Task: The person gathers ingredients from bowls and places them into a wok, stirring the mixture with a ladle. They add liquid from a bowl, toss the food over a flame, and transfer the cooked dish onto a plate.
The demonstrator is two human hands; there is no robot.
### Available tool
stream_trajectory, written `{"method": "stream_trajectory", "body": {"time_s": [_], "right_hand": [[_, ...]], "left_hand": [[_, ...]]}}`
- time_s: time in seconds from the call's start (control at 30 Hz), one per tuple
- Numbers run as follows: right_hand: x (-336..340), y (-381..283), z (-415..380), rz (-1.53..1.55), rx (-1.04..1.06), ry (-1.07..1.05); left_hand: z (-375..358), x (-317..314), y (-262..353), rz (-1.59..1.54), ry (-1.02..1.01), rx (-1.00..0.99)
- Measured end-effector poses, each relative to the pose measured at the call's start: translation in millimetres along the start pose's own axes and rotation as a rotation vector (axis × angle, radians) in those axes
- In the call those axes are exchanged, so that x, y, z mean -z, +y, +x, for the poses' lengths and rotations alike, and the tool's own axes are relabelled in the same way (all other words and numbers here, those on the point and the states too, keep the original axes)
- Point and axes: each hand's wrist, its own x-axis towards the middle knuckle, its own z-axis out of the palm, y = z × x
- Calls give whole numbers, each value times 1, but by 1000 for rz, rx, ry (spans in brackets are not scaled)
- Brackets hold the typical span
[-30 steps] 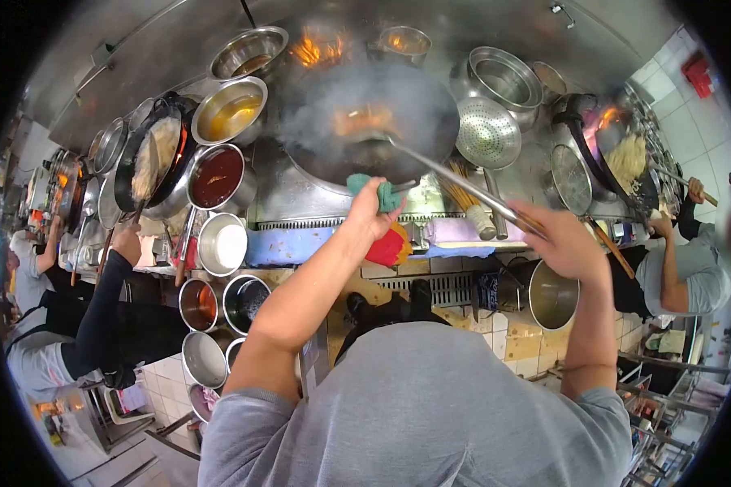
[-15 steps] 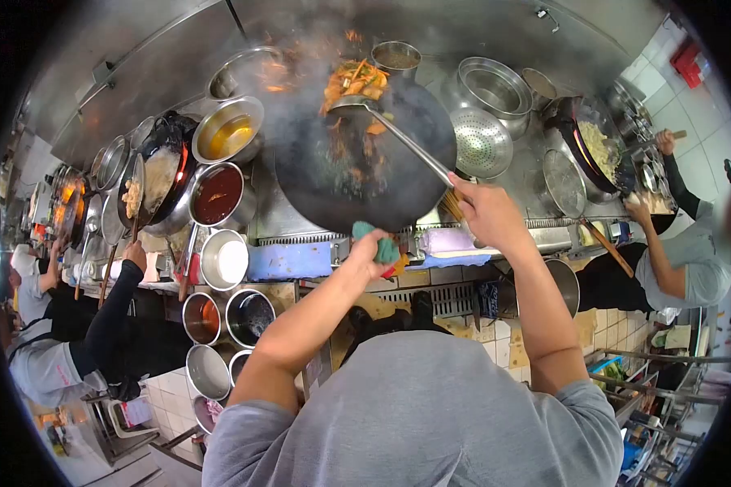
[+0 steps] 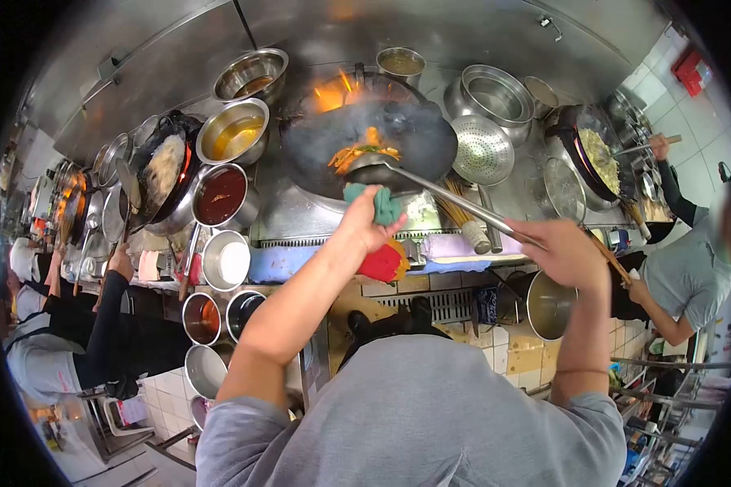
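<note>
My left hand is closed on a green cloth at the near rim of a large black wok. The cloth hides whether the fingers hold the rim itself. My right hand grips the long handle of a steel ladle. The ladle's bowl rests inside the wok, against a heap of orange and green stir-fried food. Smoke rises from the wok, and flames show behind it. Below my left hand hangs a red and yellow cloth-like item.
A perforated strainer sits right of the wok. To its left stand a bowl of yellow oil, a pot of dark red sauce and a pot of white contents. Co-workers cook at woks on both sides.
The food, airborne above the wok earlier, is now down inside it. My left hand and the wok's near rim have moved forward. My right hand has drawn the ladle back and right.
</note>
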Motion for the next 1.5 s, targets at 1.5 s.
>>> {"method": "stream_trajectory", "body": {"time_s": [1.5], "right_hand": [[-87,10,-11,-80,-62,158]], "left_hand": [[139,31,10,-72,10,10]]}}
